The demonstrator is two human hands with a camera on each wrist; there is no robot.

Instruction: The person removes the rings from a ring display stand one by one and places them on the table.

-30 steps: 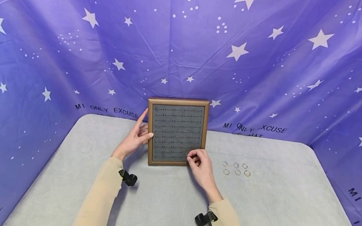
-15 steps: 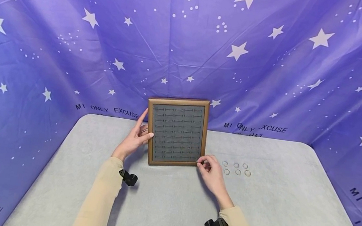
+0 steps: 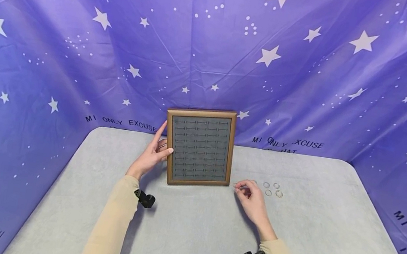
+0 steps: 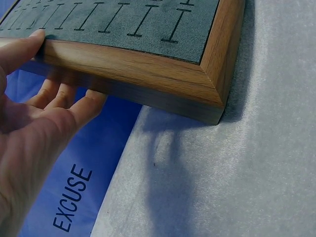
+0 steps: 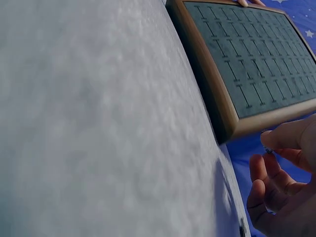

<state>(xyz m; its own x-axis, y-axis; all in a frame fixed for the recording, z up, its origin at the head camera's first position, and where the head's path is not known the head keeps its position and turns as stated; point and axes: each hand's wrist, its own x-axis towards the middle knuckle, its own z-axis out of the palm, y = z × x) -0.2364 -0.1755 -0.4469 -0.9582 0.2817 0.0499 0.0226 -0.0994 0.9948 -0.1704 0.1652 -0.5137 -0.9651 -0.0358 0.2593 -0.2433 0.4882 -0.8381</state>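
A ring display board [image 3: 200, 148] with a brown wooden rim and grey-green slotted padding stands upright at the table's back. My left hand [image 3: 150, 157] holds its left side, thumb on the front of the rim and other fingers at the side and behind, as the left wrist view shows. Right of the board, my right hand [image 3: 252, 199] pinches a small ring [image 5: 268, 150] between thumb and fingertips, low over the table. The pinching fingers hide part of this ring. Several loose rings [image 3: 279, 193] lie on the table just beyond that hand, which partly covers the nearest ones.
A pale grey cloth covers the table [image 3: 188, 233]. Behind it and at both sides hangs a purple-blue star-print curtain [image 3: 214, 50], close behind the board. A small black camera sits on each wrist over beige sleeves [image 3: 112, 222].
My right hand has moved right, from the board's lower right slots to beside the loose rings, with a ring in its fingers. The left hand and the board stay in place.
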